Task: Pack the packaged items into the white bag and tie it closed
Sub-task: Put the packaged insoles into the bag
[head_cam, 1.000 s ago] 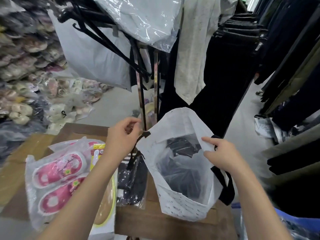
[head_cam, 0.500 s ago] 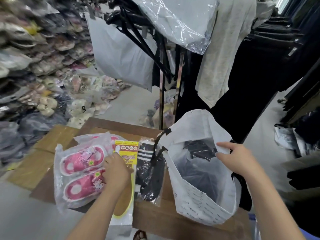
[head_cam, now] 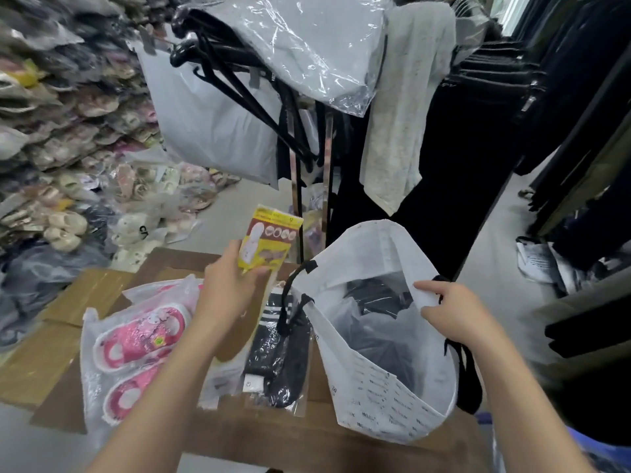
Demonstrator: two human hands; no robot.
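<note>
The white bag (head_cam: 382, 380) stands open on the cardboard-covered table, with black handles and dark packaged items inside. My right hand (head_cam: 454, 312) grips the bag's near right rim and holds it open. My left hand (head_cam: 228, 285) holds a yellow insole package (head_cam: 266, 240) lifted upright above the table, left of the bag. A clear packet of black striped socks (head_cam: 276, 356) lies flat beside the bag. Further left lies a plastic-wrapped pair of pink slippers (head_cam: 136, 349).
The table (head_cam: 51, 363) is covered with flattened cardboard. Behind it stands a metal rack (head_cam: 297, 199) with black hangers and plastic-covered garments. Piles of bagged shoes (head_cam: 68, 165) fill the left side. Dark clothing hangs along the right.
My left hand left the bag's handle, went down to the yellow insole package on the table, and has lifted it upright. My right hand stays on the bag's rim.
</note>
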